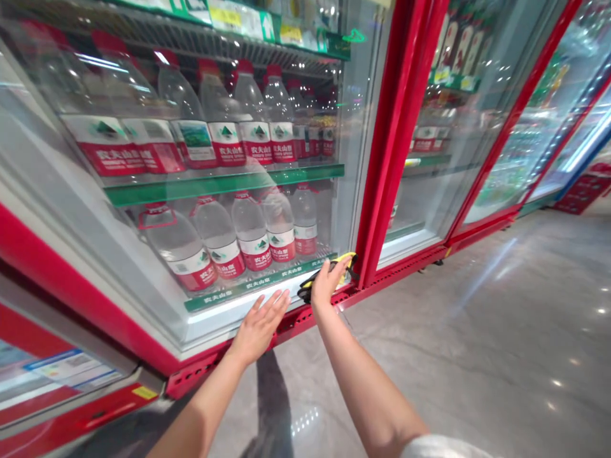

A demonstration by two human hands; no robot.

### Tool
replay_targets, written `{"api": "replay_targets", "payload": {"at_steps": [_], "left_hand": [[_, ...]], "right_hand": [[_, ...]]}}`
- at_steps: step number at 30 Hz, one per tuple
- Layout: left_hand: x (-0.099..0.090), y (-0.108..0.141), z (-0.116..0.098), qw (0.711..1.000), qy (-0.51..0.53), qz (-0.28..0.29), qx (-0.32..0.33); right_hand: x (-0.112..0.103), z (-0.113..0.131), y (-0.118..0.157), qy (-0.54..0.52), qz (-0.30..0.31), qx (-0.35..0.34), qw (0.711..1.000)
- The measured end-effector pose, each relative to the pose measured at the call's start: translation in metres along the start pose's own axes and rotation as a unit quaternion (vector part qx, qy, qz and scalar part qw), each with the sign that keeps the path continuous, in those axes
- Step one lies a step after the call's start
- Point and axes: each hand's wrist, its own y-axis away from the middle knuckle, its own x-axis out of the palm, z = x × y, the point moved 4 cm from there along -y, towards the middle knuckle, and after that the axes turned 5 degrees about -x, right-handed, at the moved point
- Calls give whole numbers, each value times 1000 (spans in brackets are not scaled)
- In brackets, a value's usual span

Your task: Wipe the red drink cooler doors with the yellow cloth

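Observation:
My left hand has its fingers spread over the lower edge of a glass cooler door, with nothing in its grasp. Just right of it, my right hand is closed on a yellow and black object near the door's bottom right corner; what that object is cannot be made out. Behind the glass, several large water bottles with red and white labels stand on the bottom shelf. More bottles with red caps line the shelf above, over a green shelf strip.
Red-framed coolers continue to the right, beside a grey shiny floor. A red perforated base runs under the doors. At the lower left is another red-framed unit. Red boxes sit at the far right.

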Motion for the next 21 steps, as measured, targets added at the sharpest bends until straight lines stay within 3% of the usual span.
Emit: {"api": "replay_targets", "payload": {"at_steps": [4, 10, 16, 21], "left_hand": [[6, -4, -3, 1000, 8, 0, 6], [10, -11, -11, 1000, 13, 3, 16], [3, -13, -8, 1000, 15, 3, 7], [1, -15, -7, 1000, 17, 3, 8]], "right_hand": [[-11, -4, -5, 2, 24, -77, 997], [-12, -51, 3, 46, -29, -31, 998], [-2, -44, -24, 45, -32, -66, 996], [-24, -53, -2, 85, -57, -116, 988]]}}
